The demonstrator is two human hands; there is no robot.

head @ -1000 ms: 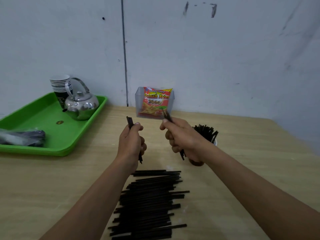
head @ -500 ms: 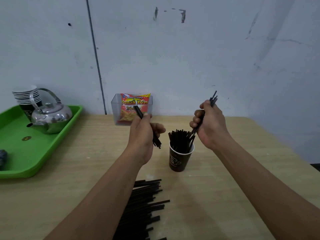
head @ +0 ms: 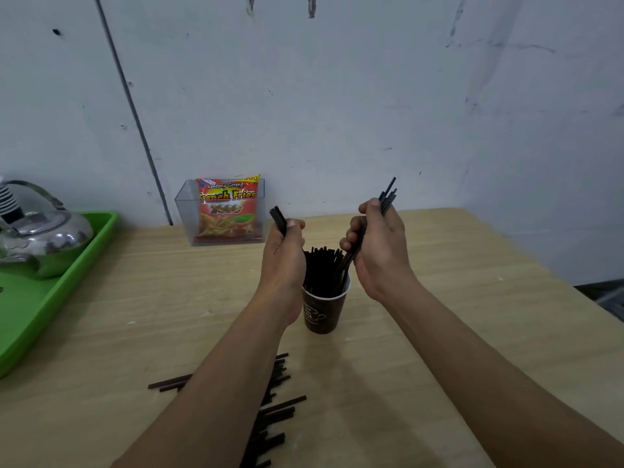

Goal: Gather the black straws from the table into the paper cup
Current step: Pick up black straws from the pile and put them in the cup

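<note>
Green plastic tray (head: pixel 50 298) with steel kettle (head: pixel 47 238); clear plastic box (head: pixel 184 214) holding red snack packet (head: pixel 228 207) at the wall. Loose black straws (head: pixel 273 410) on wooden table (head: pixel 472 298) under the left forearm. Raised left hand (head: pixel 285 255) is fisted on a small bunch (head: pixel 278 220), just beside the brown paper cup (head: pixel 324 312) — cup packed with straws. Raised right hand (head: pixel 380 251) grips a slanted bundle (head: pixel 388 195), lower ends at the cup mouth.

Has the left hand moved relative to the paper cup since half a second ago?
Yes. The left hand, gripping its straws, has closed in rightward on the paper cup and is now beside its rim.
</note>
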